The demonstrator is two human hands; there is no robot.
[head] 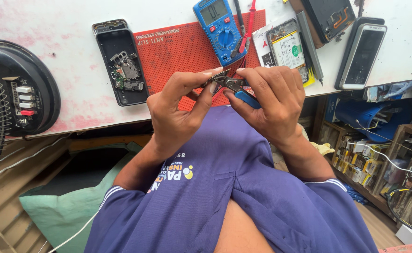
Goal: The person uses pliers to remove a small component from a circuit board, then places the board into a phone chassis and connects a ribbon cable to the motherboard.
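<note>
Both hands meet: right hand grips blue-handled cutters, left hand pinches something too small to identify

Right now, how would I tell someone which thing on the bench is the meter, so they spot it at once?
Start at the red mat on the white bench, above both hands. At the mat's top edge lies the meter: a blue handheld box with a grey screen and a round dial. The opened phones around it are black; it alone is blue and trails red and black leads.

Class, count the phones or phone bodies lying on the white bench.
3: opened black phone shell left of the red mat; dark opened phone top right; white-framed phone beside it. Others may be hidden.
</note>
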